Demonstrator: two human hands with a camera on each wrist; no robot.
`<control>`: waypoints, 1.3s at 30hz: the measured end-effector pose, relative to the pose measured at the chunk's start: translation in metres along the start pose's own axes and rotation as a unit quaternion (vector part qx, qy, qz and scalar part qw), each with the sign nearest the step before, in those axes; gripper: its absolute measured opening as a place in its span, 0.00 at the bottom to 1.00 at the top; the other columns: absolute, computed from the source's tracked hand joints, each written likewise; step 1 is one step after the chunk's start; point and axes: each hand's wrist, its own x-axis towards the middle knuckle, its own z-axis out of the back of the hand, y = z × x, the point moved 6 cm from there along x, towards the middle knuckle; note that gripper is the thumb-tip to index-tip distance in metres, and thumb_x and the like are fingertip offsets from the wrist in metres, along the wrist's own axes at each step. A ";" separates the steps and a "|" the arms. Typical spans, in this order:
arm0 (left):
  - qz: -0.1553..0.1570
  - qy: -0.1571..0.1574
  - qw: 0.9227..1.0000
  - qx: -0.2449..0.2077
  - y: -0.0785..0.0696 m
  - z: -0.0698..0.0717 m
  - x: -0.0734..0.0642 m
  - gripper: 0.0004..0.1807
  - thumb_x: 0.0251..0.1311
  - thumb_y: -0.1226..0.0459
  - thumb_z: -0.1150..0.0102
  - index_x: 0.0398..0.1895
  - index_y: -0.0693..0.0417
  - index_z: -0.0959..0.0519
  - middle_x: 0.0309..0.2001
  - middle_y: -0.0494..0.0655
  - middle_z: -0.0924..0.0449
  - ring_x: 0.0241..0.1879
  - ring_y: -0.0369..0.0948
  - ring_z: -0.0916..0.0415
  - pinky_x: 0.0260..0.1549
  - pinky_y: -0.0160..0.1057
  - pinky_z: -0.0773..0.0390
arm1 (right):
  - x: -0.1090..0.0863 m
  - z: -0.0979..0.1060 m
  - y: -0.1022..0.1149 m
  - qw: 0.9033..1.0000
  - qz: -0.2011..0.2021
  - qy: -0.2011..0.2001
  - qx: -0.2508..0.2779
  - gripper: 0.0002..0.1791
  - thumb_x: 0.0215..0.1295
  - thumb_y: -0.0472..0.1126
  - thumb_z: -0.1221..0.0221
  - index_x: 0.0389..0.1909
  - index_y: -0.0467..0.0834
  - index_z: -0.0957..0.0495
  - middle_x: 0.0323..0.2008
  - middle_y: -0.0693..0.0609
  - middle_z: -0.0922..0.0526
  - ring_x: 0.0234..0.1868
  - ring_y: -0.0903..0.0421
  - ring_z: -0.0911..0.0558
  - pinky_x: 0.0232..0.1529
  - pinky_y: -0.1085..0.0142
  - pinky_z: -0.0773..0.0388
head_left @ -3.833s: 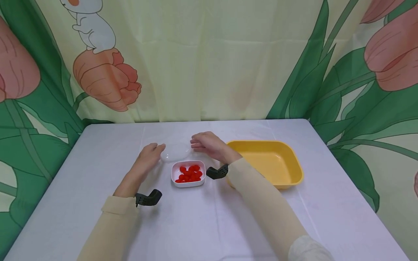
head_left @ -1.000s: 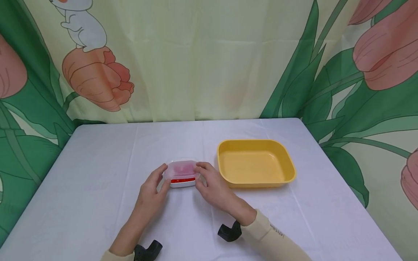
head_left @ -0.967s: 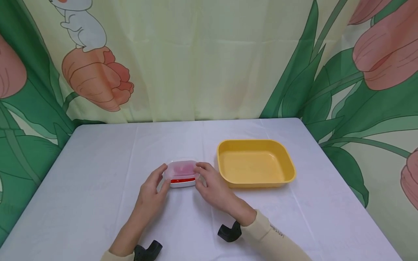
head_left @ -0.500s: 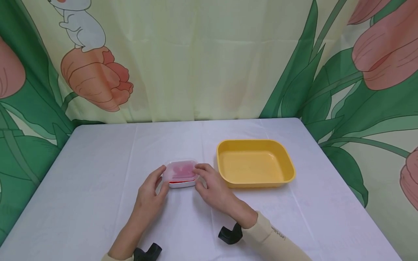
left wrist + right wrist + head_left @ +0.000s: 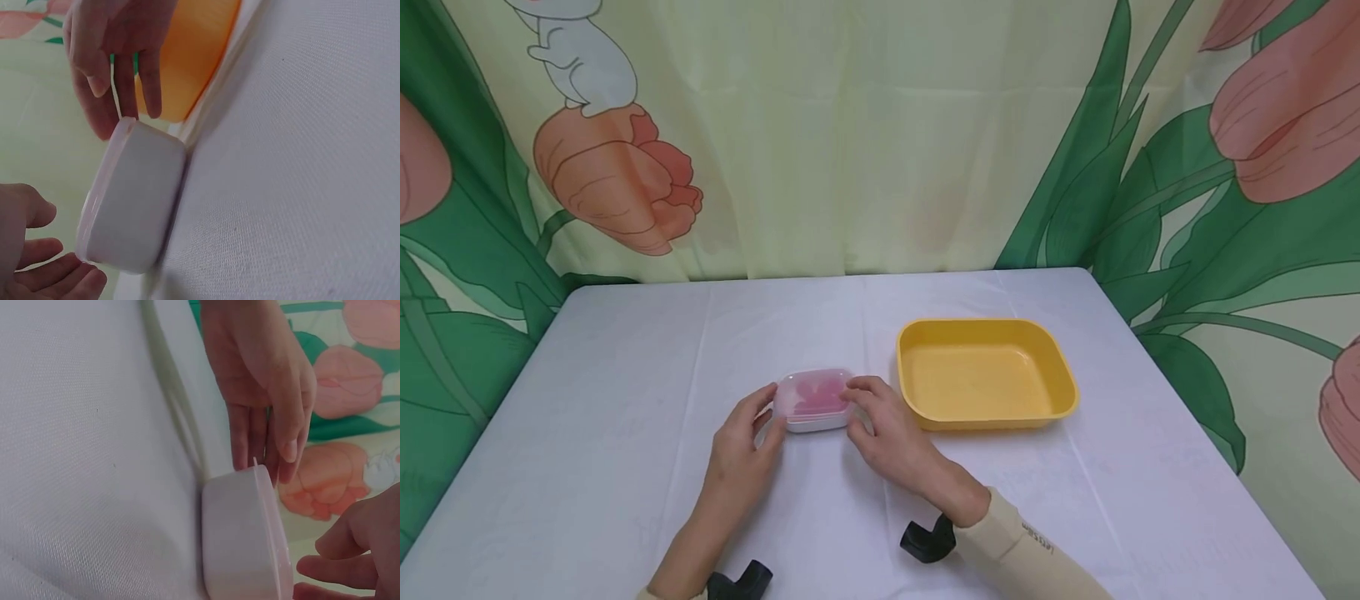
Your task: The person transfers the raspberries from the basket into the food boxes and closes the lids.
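A small white box (image 5: 817, 425) sits on the table in the head view, with a clear lid (image 5: 797, 400) lying over its top. Red pieces inside show as blurred pink through the lid. My left hand (image 5: 741, 458) is at the box's left end, fingers loosely bent and fingertips right at the lid's edge. At the opposite end, my right hand (image 5: 891, 437) has its fingertips at the lid's right edge, thumb lower down near the box's side. In the left wrist view the box's plain side wall (image 5: 137, 200) shows, the lid's rim (image 5: 100, 187) along its top.
A yellow tray (image 5: 992, 423) stands just right of the box, close behind my right hand. White cloth (image 5: 625, 400) covers the table. A curtain (image 5: 880, 150) printed with tulips and a rabbit hangs behind the far edge.
The clear lid went from behind the box to over it, brought by both hands. Its front edge has since come down, hiding the red strip. Both hands remain at the box's ends.
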 end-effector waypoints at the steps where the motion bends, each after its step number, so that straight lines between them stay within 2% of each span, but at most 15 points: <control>1: 0.005 -0.002 1.000 -0.010 0.002 0.000 0.001 0.26 0.67 0.68 0.43 0.68 0.61 0.32 0.66 0.55 0.28 0.66 0.49 0.27 0.60 0.36 0.27 | 0.000 0.000 0.000 1.000 -0.001 0.000 0.001 0.18 0.69 0.34 0.47 0.58 0.37 0.22 0.62 0.44 0.26 0.65 0.49 0.27 0.67 0.53 0.28; 5: 0.032 -0.009 0.999 -0.031 0.008 0.001 0.004 0.27 0.65 0.67 0.39 0.67 0.61 0.31 0.63 0.55 0.27 0.62 0.48 0.24 0.57 0.35 0.25 | 0.002 -0.002 -0.002 1.000 -0.005 -0.001 0.016 0.17 0.70 0.35 0.47 0.58 0.37 0.23 0.62 0.45 0.27 0.65 0.49 0.27 0.68 0.54 0.29; 11: 0.062 -0.007 0.998 -0.003 0.013 -0.002 0.006 0.27 0.65 0.65 0.38 0.67 0.59 0.30 0.61 0.55 0.26 0.57 0.48 0.21 0.55 0.40 0.21 | 0.004 -0.005 -0.005 0.999 -0.004 -0.017 0.043 0.16 0.68 0.34 0.45 0.55 0.39 0.23 0.61 0.44 0.30 0.63 0.50 0.28 0.67 0.54 0.29; 17: 0.072 -0.009 0.997 0.013 0.015 -0.003 0.007 0.27 0.64 0.65 0.36 0.66 0.57 0.29 0.60 0.55 0.25 0.57 0.49 0.20 0.54 0.41 0.20 | 0.005 -0.011 -0.013 0.996 -0.051 -0.008 0.068 0.22 0.69 0.38 0.45 0.63 0.41 0.28 0.68 0.44 0.37 0.56 0.52 0.26 0.58 0.59 0.22; 19: 0.076 -0.007 0.997 0.019 0.015 -0.004 0.008 0.27 0.64 0.65 0.36 0.66 0.56 0.28 0.61 0.54 0.24 0.57 0.50 0.20 0.54 0.42 0.20 | 0.005 -0.013 -0.016 0.996 -0.064 -0.003 0.070 0.24 0.70 0.40 0.45 0.66 0.41 0.30 0.70 0.44 0.38 0.54 0.53 0.25 0.58 0.59 0.22; 21: 0.078 -0.004 0.997 0.025 0.014 -0.004 0.008 0.28 0.63 0.64 0.36 0.67 0.55 0.29 0.61 0.54 0.24 0.58 0.50 0.21 0.54 0.43 0.20 | 0.006 -0.015 -0.017 0.995 -0.071 -0.001 0.070 0.26 0.70 0.41 0.45 0.68 0.42 0.32 0.71 0.44 0.38 0.57 0.52 0.25 0.61 0.58 0.23; 24: 0.067 -0.001 0.997 0.037 0.012 -0.004 0.008 0.29 0.63 0.64 0.36 0.67 0.55 0.29 0.62 0.55 0.24 0.58 0.50 0.21 0.54 0.44 0.20 | 0.009 -0.016 -0.018 0.996 -0.072 -0.004 0.053 0.29 0.71 0.42 0.44 0.71 0.41 0.35 0.71 0.44 0.38 0.66 0.49 0.28 0.68 0.56 0.29; 29: 0.003 0.001 0.996 0.084 0.004 -0.002 0.009 0.28 0.64 0.64 0.36 0.66 0.62 0.28 0.64 0.59 0.25 0.61 0.53 0.23 0.55 0.48 0.21 | 0.012 -0.018 -0.015 0.998 -0.058 -0.003 -0.003 0.34 0.72 0.44 0.44 0.73 0.35 0.41 0.72 0.40 0.38 0.73 0.46 0.34 0.74 0.53 0.39; 33: -0.043 0.001 0.991 0.124 -0.002 -0.001 0.011 0.27 0.63 0.64 0.36 0.64 0.66 0.27 0.66 0.61 0.27 0.65 0.57 0.27 0.62 0.54 0.26 | 0.012 -0.021 -0.015 0.998 -0.049 -0.001 -0.034 0.35 0.73 0.45 0.45 0.74 0.33 0.44 0.74 0.38 0.40 0.75 0.46 0.36 0.74 0.54 0.39; 39: -0.062 -0.001 0.986 0.154 -0.007 0.000 0.011 0.27 0.63 0.64 0.36 0.63 0.67 0.26 0.65 0.61 0.26 0.65 0.59 0.29 0.63 0.58 0.28 | 0.009 -0.024 -0.018 0.997 -0.044 0.004 -0.060 0.35 0.74 0.46 0.45 0.75 0.35 0.44 0.76 0.40 0.42 0.76 0.48 0.38 0.72 0.55 0.37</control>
